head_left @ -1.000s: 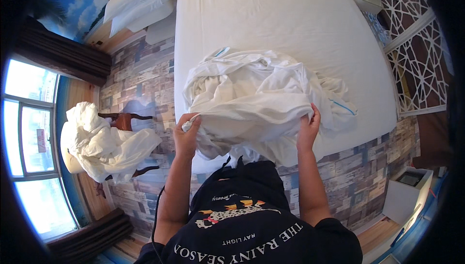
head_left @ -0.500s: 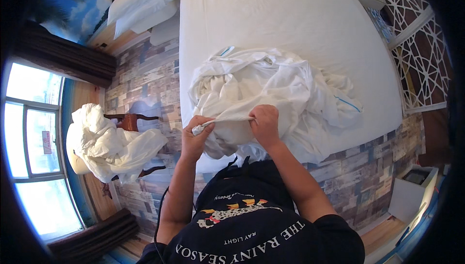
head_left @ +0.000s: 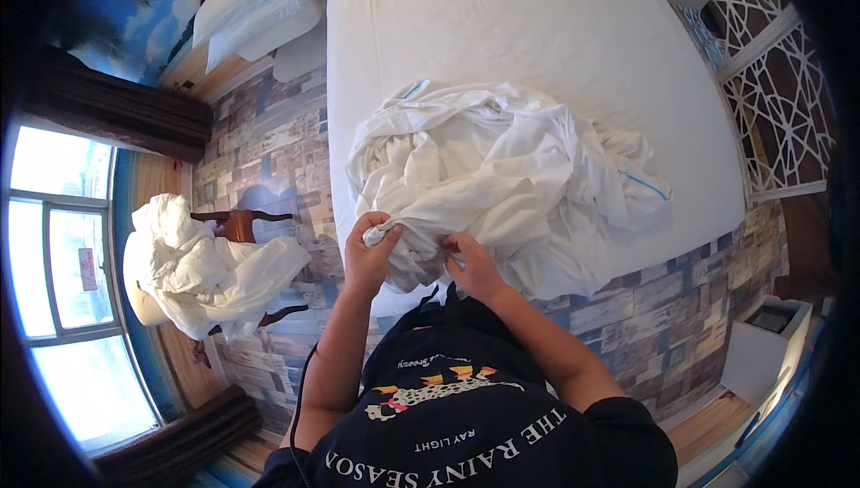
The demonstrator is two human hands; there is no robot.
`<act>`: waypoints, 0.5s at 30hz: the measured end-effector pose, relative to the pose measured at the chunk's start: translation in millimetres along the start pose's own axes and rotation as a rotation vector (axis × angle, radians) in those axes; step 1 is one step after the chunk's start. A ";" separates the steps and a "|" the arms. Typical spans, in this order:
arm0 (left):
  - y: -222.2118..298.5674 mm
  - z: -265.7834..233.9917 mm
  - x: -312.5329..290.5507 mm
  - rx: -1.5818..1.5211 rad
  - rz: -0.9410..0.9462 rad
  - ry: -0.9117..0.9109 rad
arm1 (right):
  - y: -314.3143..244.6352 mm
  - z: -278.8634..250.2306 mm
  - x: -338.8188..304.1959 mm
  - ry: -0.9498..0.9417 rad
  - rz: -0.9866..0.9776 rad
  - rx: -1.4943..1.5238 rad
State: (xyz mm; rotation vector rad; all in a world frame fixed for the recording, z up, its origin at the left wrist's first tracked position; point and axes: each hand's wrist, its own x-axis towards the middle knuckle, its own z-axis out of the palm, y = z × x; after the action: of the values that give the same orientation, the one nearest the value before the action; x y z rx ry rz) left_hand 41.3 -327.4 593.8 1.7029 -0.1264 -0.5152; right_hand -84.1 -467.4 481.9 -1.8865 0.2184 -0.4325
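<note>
A crumpled white duvet cover (head_left: 502, 174) with short blue strips lies heaped on the near part of the bed (head_left: 502, 22). At its near left edge, my left hand (head_left: 368, 250) is closed in a pinch, with a bunched bit of the cover between thumb and fingers. To the right of it, my right hand (head_left: 472, 266) is at the near side of the heap, thumb and forefinger apart against the fabric. Folds of the cover hang over the bed's near edge between my hands and my body.
White pillows (head_left: 260, 4) are stacked at the far left beside the bed. A puffy white duvet (head_left: 206, 264) is draped over a wooden chair (head_left: 235, 226) on the left, near the window (head_left: 72, 264). A white lattice screen (head_left: 779, 103) stands right of the bed; a white cabinet (head_left: 761, 354) is at lower right.
My right hand has let go of the taut edge and moved down and left, nearer my left hand. The stretched fabric has gone slack. My left hand keeps its pinch.
</note>
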 end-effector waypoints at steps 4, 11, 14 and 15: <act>3.5 -1.1 -3.6 -0.169 -0.043 0.005 | 10.0 6.5 -0.3 0.109 0.310 0.444; -0.7 -13.1 -6.6 -0.293 -0.077 -0.053 | 33.2 -3.9 26.3 0.103 0.478 0.127; 2.2 -13.5 -10.7 -0.239 -0.057 -0.084 | 17.5 -8.5 40.0 0.046 0.343 -0.170; 2.8 -12.8 -11.5 -0.236 -0.037 -0.098 | 11.6 -11.2 44.1 0.024 0.312 -0.237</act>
State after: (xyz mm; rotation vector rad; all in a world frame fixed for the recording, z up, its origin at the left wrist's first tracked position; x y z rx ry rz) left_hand 36.8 -312.2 600.9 1.4529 -0.1005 -0.6165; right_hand -47.5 -496.9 482.8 -2.0337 0.5926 -0.2229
